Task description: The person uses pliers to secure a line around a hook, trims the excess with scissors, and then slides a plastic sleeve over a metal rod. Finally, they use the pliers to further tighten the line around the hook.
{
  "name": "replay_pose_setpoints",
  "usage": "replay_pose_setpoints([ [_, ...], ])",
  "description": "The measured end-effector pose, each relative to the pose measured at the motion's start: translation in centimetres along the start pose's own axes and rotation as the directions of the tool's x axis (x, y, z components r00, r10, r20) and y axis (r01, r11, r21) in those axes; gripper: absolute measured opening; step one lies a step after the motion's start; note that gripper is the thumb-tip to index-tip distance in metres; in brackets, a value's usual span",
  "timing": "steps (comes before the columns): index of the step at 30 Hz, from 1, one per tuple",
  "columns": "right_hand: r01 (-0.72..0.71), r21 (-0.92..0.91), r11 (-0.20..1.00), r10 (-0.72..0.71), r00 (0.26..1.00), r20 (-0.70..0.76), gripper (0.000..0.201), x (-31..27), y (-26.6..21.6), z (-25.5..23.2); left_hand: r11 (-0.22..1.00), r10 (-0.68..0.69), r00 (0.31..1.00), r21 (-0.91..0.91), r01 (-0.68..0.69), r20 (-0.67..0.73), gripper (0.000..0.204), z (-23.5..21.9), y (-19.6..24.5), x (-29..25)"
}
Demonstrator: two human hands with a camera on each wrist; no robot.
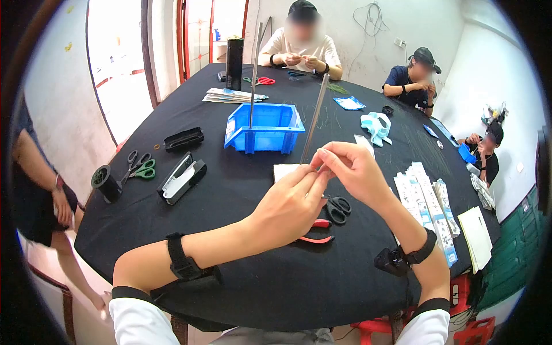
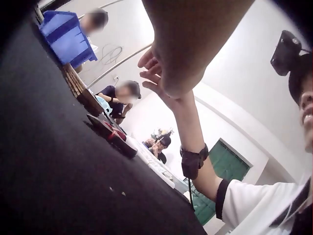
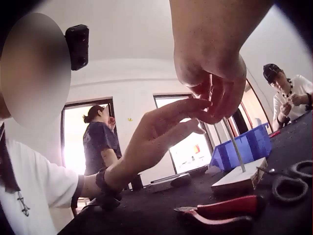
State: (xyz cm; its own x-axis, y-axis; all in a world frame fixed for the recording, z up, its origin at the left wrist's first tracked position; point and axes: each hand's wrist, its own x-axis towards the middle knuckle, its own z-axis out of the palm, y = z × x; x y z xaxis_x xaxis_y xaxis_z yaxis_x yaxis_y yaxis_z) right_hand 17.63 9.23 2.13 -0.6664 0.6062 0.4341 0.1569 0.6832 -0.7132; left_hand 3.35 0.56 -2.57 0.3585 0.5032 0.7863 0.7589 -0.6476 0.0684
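Observation:
My left hand (image 1: 290,198) and right hand (image 1: 356,169) meet at the fingertips above the table. The right thumb and forefinger come together there, and the left fingers reach across to them. I cannot tell what lies between the fingertips; the fingers hide it. Just beyond the hands, a thin metal rod (image 1: 316,112) stands tilted in the head view. In the right wrist view a rod (image 3: 236,152) rises from a pale block (image 3: 239,177) behind the hands. Below the hands lie red-handled pliers (image 1: 317,231) and black scissors (image 1: 338,210).
A blue bin (image 1: 264,138) stands past the hands. To the left are a stapler (image 1: 181,179), green-handled scissors (image 1: 142,169) and a dark spool (image 1: 106,184). Printed paper strips (image 1: 422,201) lie on the right. Several people sit around the black-clothed table (image 1: 190,121); another stands at left.

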Motion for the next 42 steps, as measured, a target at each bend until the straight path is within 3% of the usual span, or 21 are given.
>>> replay_pose_setpoints([
  [2,-0.029,0.098,0.995,0.032,0.999,-0.034,0.022,-0.1,0.5,0.4,0.999,0.022,1.0,0.045,-0.023,0.019,0.045,-0.7,0.1,0.3],
  [6,-0.198,0.387,0.901,0.194,0.98,0.05,0.026,-0.3,2.0,0.9,0.981,0.19,0.967,0.002,-0.193,-0.169,0.038,-2.1,-1.0,1.9],
  [7,-0.221,0.431,0.875,0.213,0.975,0.069,0.027,-0.3,2.6,1.3,0.994,0.107,0.982,0.039,-0.102,-0.158,0.035,-3.3,-1.0,2.6],
  [9,-0.301,0.469,0.83,0.289,0.952,0.099,0.029,-0.2,3.2,1.8,0.987,0.106,0.949,0.144,-0.065,-0.297,0.031,-4.5,-2.8,4.7],
  [11,-0.351,0.49,0.798,0.33,0.935,0.132,0.029,-0.3,3.8,2.1,0.999,-0.008,0.94,0.033,0.021,-0.342,0.028,-5.4,-4.4,7.1],
  [15,-0.361,0.535,0.764,0.336,0.93,0.148,0.028,-0.2,4.8,2.6,0.966,-0.142,0.983,-0.232,0.113,-0.114,0.026,-6.0,-6.7,10.1],
  [19,-0.34,0.554,0.76,0.326,0.937,0.128,0.028,-0.1,5.2,2.7,0.964,-0.143,0.99,-0.224,0.142,0.01,0.02,-6.6,-7.3,11.1],
  [23,-0.328,0.54,0.775,0.32,0.941,0.113,0.029,0.0,5.2,2.7,0.901,-0.238,0.971,-0.374,0.219,-0.006,0.02,-5.6,-7.9,11.6],
  [26,-0.34,0.491,0.802,0.335,0.937,0.101,0.03,0.1,5.1,2.7,0.895,-0.334,0.943,-0.309,0.322,0.015,0.021,-5.3,-7.4,12.2],
  [30,-0.247,0.518,0.819,0.279,0.96,0.016,0.031,0.1,5.8,3.4,0.864,-0.442,0.896,-0.246,0.439,0.047,0.027,-5.2,-6.8,12.9],
  [32,-0.167,0.52,0.838,0.214,0.976,-0.03,0.031,0.2,6.7,3.8,0.765,-0.474,0.877,-0.455,0.455,0.079,0.029,-5.0,-7.1,13.1],
  [36,-0.15,0.503,0.851,0.188,0.982,-0.025,0.031,0.1,6.6,4.0,0.503,-0.534,0.833,-0.738,0.45,0.144,0.031,-4.2,-10.6,12.6],
  [38,-0.127,0.529,0.839,0.18,0.983,-0.049,0.031,0.1,6.7,4.4,0.77,-0.514,0.848,-0.366,0.522,0.129,0.034,-2.9,-12.7,11.8],
  [39,-0.129,0.532,0.837,0.185,0.981,-0.053,0.031,0.2,6.7,4.5,0.845,-0.501,0.857,-0.144,0.515,0.123,0.035,-1.9,-13.9,11.4],
  [41,-0.132,0.539,0.832,0.196,0.979,-0.063,0.031,0.3,6.8,4.6,0.878,-0.465,0.873,0.208,0.432,0.146,0.04,1.0,-16.3,9.9],
  [42,-0.139,0.546,0.826,0.206,0.977,-0.063,0.031,0.3,6.9,4.7,0.882,-0.454,0.876,0.222,0.416,0.162,0.042,2.5,-17.2,9.2],
])
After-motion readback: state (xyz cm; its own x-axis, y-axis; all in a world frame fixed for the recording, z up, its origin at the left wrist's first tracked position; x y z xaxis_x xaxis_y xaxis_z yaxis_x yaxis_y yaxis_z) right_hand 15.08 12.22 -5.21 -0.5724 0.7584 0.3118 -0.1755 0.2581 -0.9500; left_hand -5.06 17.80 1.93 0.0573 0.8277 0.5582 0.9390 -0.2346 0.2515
